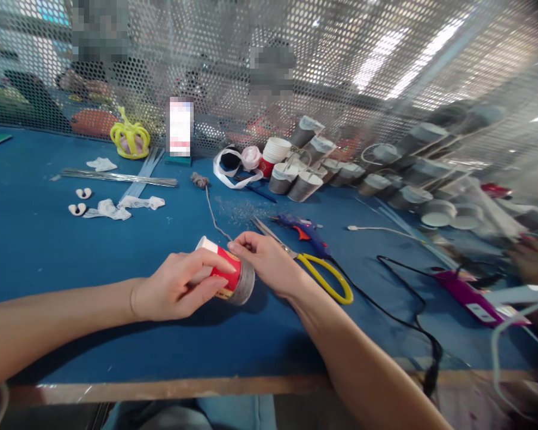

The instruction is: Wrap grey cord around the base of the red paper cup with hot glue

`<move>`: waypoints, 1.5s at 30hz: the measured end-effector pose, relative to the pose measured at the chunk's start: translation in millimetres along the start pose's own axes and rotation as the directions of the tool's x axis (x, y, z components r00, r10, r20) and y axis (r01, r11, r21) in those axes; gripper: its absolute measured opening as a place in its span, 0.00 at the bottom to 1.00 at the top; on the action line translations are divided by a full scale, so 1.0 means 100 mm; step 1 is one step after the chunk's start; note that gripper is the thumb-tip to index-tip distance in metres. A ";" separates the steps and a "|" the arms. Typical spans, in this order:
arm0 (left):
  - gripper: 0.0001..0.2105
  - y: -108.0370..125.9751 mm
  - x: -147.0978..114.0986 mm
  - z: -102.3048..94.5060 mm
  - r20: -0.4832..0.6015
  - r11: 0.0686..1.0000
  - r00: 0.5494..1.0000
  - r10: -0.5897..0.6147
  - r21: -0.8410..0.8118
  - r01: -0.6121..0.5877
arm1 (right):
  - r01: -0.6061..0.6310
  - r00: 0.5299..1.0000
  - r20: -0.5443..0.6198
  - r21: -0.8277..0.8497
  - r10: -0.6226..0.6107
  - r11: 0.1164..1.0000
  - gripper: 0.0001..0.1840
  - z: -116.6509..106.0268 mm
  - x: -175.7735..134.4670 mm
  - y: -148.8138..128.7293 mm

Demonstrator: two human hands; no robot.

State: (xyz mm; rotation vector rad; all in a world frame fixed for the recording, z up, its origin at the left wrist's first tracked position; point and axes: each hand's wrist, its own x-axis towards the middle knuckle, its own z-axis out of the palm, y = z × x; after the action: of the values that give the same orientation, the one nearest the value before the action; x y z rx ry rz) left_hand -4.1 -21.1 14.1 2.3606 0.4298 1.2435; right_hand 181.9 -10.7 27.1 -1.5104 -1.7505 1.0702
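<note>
My left hand [179,285] is wrapped around a small red and white paper cup [228,269], with my fingers over its side. The cup is tipped over in my grip, so its long way runs slantwise: the bare white end points away from me and to the left, and the other end points toward me and to the right. That nearer end has a thick band of grey yarn [245,288] wound around it. I can't tell if the cup touches the blue table [116,352].

My right hand [264,258] is close by, on the right of the cup. Its thumb and finger are pinched on a thin grey yarn strand [212,214], just above the cup's side. The wound band sits right under this hand, nearer to me than my pinching fingertips, so my right hand is closer to the band than my left. The strand runs away from me to a fuzzy grey yarn ball [200,180]. Just past my right hand lie big scissors with yellow handles [325,278].
</note>
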 end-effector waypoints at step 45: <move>0.13 -0.20 0.12 0.00 0.030 0.843 0.893 -0.450 -0.314 0.436 | 0.202 0.935 -0.261 -0.166 -0.240 0.965 0.20 -0.17 -0.07 -0.07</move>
State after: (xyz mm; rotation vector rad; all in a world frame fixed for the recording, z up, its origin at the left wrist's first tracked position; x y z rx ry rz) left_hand 0.8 2.1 12.5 1.8292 0.6925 1.0520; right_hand 193.3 -14.6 42.3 -1.4228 -1.7688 0.6020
